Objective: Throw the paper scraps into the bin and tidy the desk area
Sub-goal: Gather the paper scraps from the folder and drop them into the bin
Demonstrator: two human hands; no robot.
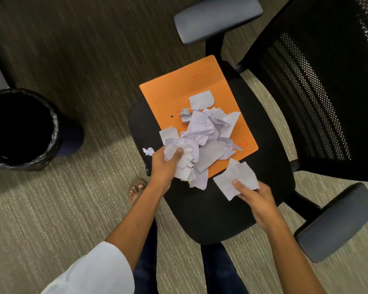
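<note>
Both arms reach forward and down. Left hand (168, 164), forearm bare below a white sleeve (98, 270), has fingers curled tight, thumb forward. Right hand (253, 195), lower and apart, pinches with thumb on top.

One office chair (210, 209), two armrests (218, 18), one mesh backrest (319, 92). One orange folder (168, 92) on chair seat. One heap of white paper scraps (206, 136) on folder, pieces too overlapped to count. One bin (55, 132) left of chair. Two hands: left hand (164, 166), right hand (257, 196). One sandalled foot (136, 189) beside chair.
</note>
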